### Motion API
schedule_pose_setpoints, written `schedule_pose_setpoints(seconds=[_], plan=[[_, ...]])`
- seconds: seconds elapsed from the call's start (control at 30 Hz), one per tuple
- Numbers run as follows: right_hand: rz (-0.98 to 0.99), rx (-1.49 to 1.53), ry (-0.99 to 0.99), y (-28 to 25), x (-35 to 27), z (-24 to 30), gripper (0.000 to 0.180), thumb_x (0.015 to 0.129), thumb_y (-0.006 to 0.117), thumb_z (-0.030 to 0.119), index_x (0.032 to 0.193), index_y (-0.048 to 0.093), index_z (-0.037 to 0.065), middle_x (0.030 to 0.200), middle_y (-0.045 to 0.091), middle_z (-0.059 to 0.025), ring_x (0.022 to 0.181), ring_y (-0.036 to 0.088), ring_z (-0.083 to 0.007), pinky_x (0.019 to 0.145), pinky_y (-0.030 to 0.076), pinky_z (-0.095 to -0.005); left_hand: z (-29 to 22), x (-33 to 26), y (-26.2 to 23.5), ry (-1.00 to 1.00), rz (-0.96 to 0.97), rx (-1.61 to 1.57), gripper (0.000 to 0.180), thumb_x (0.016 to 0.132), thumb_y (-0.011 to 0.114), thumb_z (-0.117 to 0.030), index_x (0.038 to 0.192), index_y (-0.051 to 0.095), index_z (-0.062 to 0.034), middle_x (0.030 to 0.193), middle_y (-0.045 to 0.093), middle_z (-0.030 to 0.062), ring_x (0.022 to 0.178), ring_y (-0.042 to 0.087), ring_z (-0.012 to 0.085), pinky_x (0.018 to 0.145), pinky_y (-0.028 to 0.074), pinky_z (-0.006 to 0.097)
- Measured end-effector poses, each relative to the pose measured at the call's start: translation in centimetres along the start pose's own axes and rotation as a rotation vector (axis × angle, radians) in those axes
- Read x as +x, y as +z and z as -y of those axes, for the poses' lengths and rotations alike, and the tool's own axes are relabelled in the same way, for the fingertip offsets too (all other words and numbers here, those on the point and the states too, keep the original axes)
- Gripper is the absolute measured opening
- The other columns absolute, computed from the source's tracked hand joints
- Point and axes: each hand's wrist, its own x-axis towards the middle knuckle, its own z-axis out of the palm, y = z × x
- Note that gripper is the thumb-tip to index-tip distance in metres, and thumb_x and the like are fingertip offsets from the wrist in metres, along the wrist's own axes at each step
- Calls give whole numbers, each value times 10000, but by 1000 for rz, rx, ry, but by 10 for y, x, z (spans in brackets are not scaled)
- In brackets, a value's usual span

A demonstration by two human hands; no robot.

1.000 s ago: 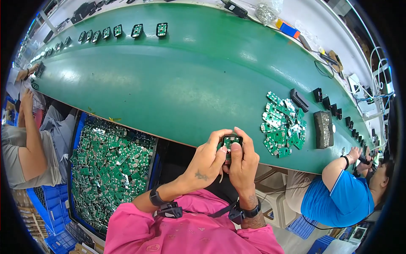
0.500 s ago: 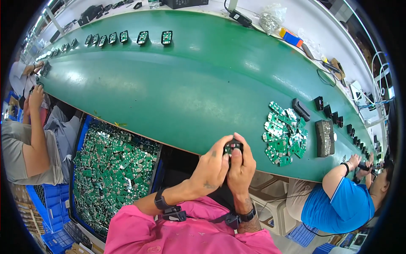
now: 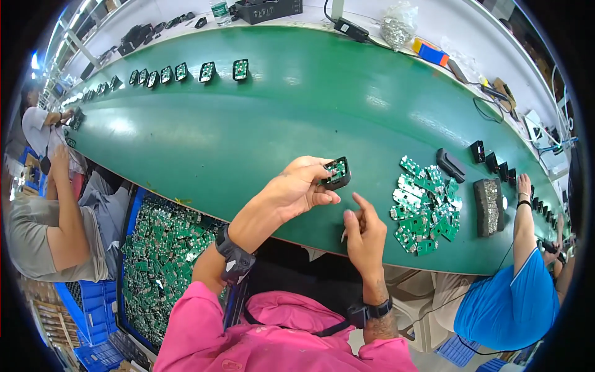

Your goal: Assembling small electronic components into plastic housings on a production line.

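Observation:
My left hand point(image 3: 297, 189) is closed on a small black plastic housing point(image 3: 345, 176) with a green circuit board seated in it, held above the green bench. My right hand point(image 3: 365, 239) is apart from the housing, nearer to me, with its index finger raised and its thumb apart from it. The other fingers of that hand are curled and partly hidden. To the right of it lies a loose pile of green circuit boards point(image 3: 427, 208). Beyond the pile sits a black curved plastic piece point(image 3: 450, 164); a dark block point(image 3: 488, 208) with a speckled metallic top stands beside it.
Black housings with boards point(image 3: 240, 69) stand in a row on the bench's far left. More black housings point(image 3: 477, 152) line the right side. A blue-edged bin point(image 3: 167, 273) full of circuit boards is at my left. Co-workers sit on both sides, one in a blue shirt point(image 3: 505, 307).
My hands have separated. The left one carried the housing forward and up; the right has let go and moved slightly right. The co-worker at right has stretched an arm toward the row of housings.

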Motion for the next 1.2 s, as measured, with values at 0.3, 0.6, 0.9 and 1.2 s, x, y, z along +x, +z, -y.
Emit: schedule_pose_setpoints(seconds=[0.3, 0.6, 0.9, 1.2], plan=[[-70, -98, -164, -3, 1, 0, 252, 911, 660, 80, 1141, 649, -22, 749, 639, -75, 580, 568, -111, 535, 469, -267, -39, 52, -1, 461, -240, 590, 427, 959, 434, -52, 1381, 400, 8, 983, 629, 162, 542, 638, 184, 462, 551, 269], [-43, -351, -86, -118, 49, 28, 182, 903, 676, 126, 1001, 687, -26, 747, 673, -80, 605, 609, -133, 572, 488, -275, -134, 155, -125, 880, -653, 1435, 386, 912, 494, -51, 1291, 562, -38, 900, 683, 198, 458, 610, 262, 534, 510, 388], [-481, -1079, 365, -302, 233, -115, 610, 721, 760, 213, 1211, 495, -35, 1066, 664, -288, 1036, 641, -442, 902, 516, -474, -105, 118, -100, 1079, -996, 1473, 443, 919, 550, -158, 1314, 516, 39, 1282, 538, 232, 1182, 552, 367, 1004, 444, 442], [-314, -694, 106, -251, 192, -53, 949, 667, 856, 183, 1447, 362, -35, 984, 674, -165, 781, 678, -220, 707, 541, -335, 22, 1, 25, 432, -186, 781, 456, 1011, 496, -259, 1396, 451, -17, 1182, 617, 143, 837, 699, 179, 621, 553, 266]])
